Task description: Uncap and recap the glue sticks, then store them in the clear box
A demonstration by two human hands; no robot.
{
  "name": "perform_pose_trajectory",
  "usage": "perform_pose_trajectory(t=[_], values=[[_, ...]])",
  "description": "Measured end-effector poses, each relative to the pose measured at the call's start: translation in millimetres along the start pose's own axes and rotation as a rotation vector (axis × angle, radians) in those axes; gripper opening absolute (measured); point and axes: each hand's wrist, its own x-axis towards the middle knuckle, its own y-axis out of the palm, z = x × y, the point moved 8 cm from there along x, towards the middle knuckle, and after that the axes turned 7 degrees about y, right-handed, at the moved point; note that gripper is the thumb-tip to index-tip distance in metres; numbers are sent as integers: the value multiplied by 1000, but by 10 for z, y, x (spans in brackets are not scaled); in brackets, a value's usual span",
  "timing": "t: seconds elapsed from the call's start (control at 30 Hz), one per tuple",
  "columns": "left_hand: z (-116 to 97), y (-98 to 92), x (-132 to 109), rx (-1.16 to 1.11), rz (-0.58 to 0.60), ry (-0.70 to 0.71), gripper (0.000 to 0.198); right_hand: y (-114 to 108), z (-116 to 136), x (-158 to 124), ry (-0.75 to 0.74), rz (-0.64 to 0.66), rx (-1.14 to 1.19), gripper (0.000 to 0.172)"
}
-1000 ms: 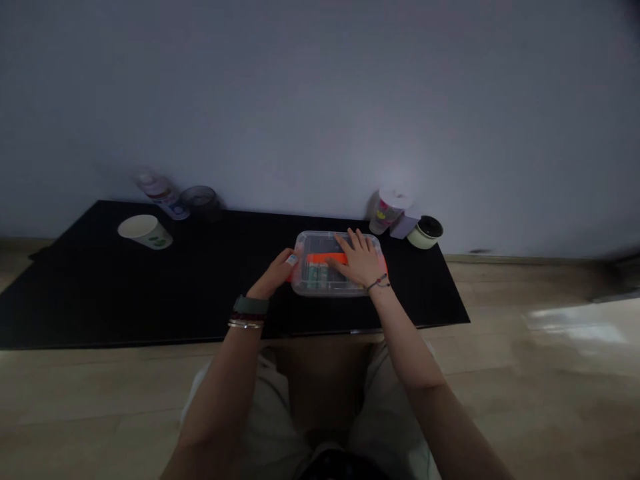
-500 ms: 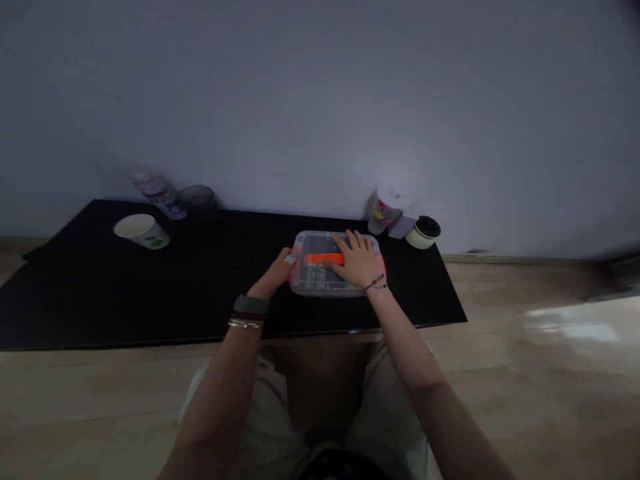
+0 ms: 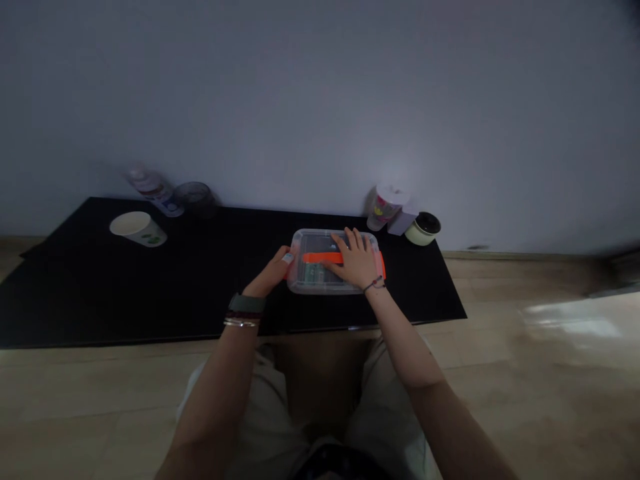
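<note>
A clear plastic storage box [image 3: 313, 288] with an orange handle on its lid and orange end latches lies on the black table [image 3: 210, 273]. Pale green-and-white items show blurrily through the lid. At the box's left end, my left hand [image 3: 273, 272] grips the side by the latch, thumb uppermost, its other fingers mostly hidden. My right hand [image 3: 357, 261] rests flat on the right half of the lid with fingers spread, the thumb lying by the orange handle.
A paper cup [image 3: 140, 229], a bottle [image 3: 156, 192] and a dark round container [image 3: 195, 199] stand at the left. Toward the back right are a lidded cup [image 3: 384, 207], a small pale box [image 3: 401, 220] and a cream pot with a black lid [image 3: 423, 230]. Behind rises a wall [image 3: 320, 107].
Both hands keep their places on the box, the left one lying slightly lower along its end. The whole view has shifted a little.
</note>
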Motion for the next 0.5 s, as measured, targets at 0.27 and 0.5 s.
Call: perform_pose_trajectory(t=[0.27,0.5], values=[[69,-23,24,41,-17,-6,33,-22,-25,36,39,-32,35,60],[8,-131,28,-58,-189,38,63,-15,-31,41,41,-46,32,56]])
